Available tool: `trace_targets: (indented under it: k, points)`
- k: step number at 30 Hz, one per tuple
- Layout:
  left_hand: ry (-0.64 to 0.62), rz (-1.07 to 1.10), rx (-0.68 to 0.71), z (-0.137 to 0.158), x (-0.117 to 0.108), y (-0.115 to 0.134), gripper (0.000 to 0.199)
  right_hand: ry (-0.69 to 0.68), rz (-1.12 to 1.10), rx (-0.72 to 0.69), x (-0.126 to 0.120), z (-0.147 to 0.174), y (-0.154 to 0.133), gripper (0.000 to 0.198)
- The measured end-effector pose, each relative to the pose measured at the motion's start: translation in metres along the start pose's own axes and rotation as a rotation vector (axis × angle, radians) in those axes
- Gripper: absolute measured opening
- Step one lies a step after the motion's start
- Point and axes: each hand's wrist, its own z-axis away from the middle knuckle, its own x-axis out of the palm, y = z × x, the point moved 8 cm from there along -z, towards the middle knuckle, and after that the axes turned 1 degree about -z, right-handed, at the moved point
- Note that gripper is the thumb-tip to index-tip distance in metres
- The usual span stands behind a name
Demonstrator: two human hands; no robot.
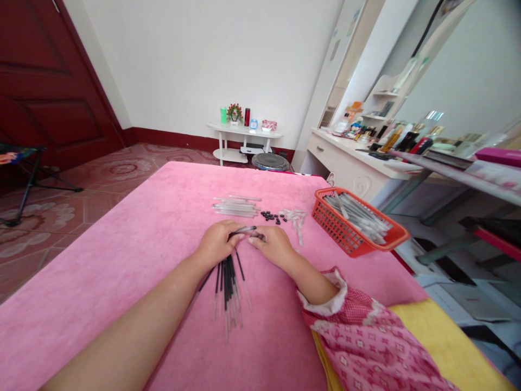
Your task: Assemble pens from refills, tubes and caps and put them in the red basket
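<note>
My left hand [220, 240] and my right hand [271, 243] meet over the pink cloth. Closed fingers of the left hand hold a pen [245, 230] with a clear barrel and dark parts, lying nearly level. The right hand pinches its right end, where a dark piece shows; the fingers partly hide it. Below the hands fans a bunch of black pen refills [229, 279] with pale ends. Beyond the hands lie a row of clear pen barrels [236, 206], small black plugs [268, 216] and translucent caps [296, 216].
An orange plastic basket [334, 227] full of pens stands at the right of the pink-covered table [134, 260]. Yellow cloth [443, 336] lies at the near right. A white dressing table [354, 155] with bottles is farther right, and a low white stand [244, 132] is by the wall.
</note>
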Motion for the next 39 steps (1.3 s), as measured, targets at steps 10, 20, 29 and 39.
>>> trace_targets:
  k: [10,20,29,39]
  points:
    - [0.003,0.012,0.005,-0.0007,0.001,-0.0007,0.021,0.004,0.007,-0.003,-0.0002,0.0,0.0001,0.015]
    - [-0.002,0.011,-0.009,-0.0002,0.0008,-0.0011,0.023,0.003,0.023,-0.005,-0.0011,0.0001,-0.0005,0.016]
    - [-0.009,0.012,-0.009,-0.0004,0.0026,-0.002,0.024,-0.008,0.016,-0.018,-0.0004,0.0004,-0.0007,0.017]
    - [-0.008,0.002,-0.02,-0.0001,0.0017,-0.002,0.024,0.001,0.025,-0.009,-0.0013,0.0001,-0.0016,0.016]
